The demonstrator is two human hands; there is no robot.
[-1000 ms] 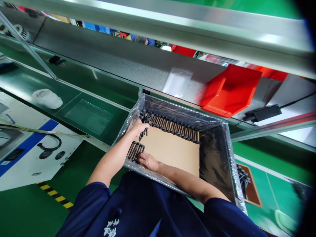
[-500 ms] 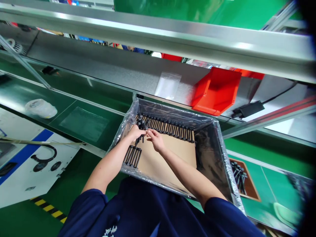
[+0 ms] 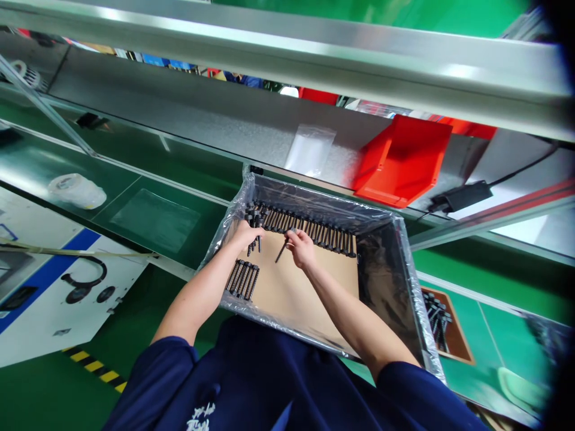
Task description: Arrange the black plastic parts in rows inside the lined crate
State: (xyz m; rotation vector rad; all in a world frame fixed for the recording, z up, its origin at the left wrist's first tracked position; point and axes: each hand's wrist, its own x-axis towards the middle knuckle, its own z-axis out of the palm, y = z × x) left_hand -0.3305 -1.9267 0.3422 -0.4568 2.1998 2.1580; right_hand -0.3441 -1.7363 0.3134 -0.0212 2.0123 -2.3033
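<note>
My left hand (image 3: pixel 245 234) is closed around a bunch of long black bolts (image 3: pixel 254 244) at the left side of a plastic-lined box (image 3: pixel 402 263). In my right hand (image 3: pixel 300 246), pinched between thumb and fingers, is a single black bolt (image 3: pixel 281 250), its shank slanting down to the left. It hangs above the cardboard sheet (image 3: pixel 309 284) on the box floor. A row of similar bolts (image 3: pixel 314 227) lies side by side along the far wall. Several more bolts (image 3: pixel 242 279) lie together in the near left corner.
Right of the box is a brown bin (image 3: pixel 456 335) with loose bolts. Behind stand a red bin (image 3: pixel 404 161), a clear bag (image 3: pixel 309 149) and a black adapter (image 3: pixel 467 196). A wrapped roll (image 3: pixel 76 190) sits left. A metal rail (image 3: pixel 287 51) crosses above.
My right hand has moved right, away from my left hand, and now carries one bolt apart from the bunch. My left hand stays near the same place with the bunch.
</note>
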